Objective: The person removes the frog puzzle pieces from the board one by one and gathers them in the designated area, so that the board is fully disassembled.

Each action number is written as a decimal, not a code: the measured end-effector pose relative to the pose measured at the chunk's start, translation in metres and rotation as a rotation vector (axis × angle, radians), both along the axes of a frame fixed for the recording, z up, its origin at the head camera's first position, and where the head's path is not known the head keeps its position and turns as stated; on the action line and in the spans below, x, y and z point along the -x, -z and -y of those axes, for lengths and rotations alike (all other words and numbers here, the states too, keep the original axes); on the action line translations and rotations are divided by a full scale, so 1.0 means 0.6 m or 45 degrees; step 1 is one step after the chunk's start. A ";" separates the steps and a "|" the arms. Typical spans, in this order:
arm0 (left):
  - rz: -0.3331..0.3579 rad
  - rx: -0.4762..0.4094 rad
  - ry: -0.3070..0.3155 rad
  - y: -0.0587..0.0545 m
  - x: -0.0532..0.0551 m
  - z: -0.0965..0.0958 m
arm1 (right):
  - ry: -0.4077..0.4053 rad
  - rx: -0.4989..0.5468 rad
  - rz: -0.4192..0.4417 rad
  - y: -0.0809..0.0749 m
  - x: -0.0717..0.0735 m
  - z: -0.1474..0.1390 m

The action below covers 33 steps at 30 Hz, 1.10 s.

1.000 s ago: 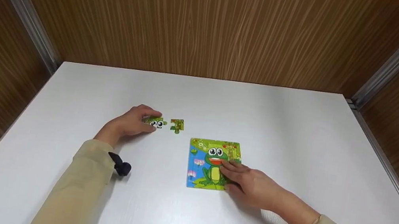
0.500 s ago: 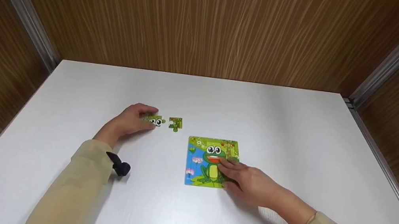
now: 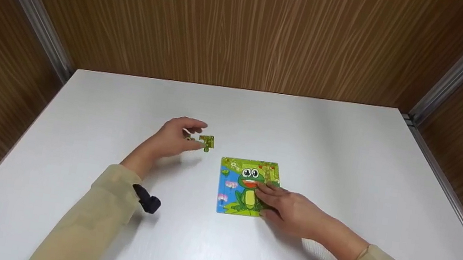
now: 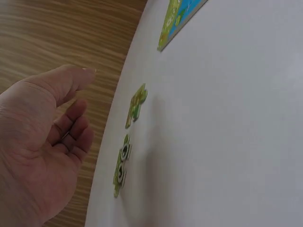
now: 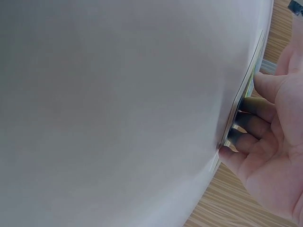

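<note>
Above the table my left hand (image 3: 170, 140) hovers with its fingers relaxed and holds nothing. Two loose jigsaw pieces lie near it. The green and brown piece (image 3: 210, 141) shows just past its thumb. The piece with the frog's eyes (image 4: 121, 166) is mostly hidden under the hand in the head view, but plain in the left wrist view, apart from the fingers. My right hand (image 3: 296, 214) rests its extended fingers on the right side of a square frog jigsaw puzzle (image 3: 228, 194), covering part of the picture. Its fingers touch the puzzle in the right wrist view.
A white table (image 3: 327, 140) carries everything. Brown wood-grain panels (image 3: 248, 25) close off its back and sides, with metal rails (image 3: 459, 68) in the corners. Both loose pieces lie to the left of the puzzle and farther back.
My left hand has moved right and slightly away, lifting off the eye piece and coming over toward the other loose piece. My right hand stays on the puzzle.
</note>
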<state>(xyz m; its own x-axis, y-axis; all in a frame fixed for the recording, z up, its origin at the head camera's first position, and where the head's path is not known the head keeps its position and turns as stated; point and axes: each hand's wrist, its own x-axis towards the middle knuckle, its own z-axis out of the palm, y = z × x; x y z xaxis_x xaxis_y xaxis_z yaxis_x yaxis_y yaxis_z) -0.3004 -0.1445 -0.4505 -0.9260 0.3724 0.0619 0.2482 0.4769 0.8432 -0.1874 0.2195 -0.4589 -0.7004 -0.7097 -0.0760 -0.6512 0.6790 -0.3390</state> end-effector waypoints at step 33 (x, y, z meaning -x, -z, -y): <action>0.089 0.220 0.422 0.036 -0.026 -0.121 | -0.031 0.002 -0.013 -0.002 -0.002 0.003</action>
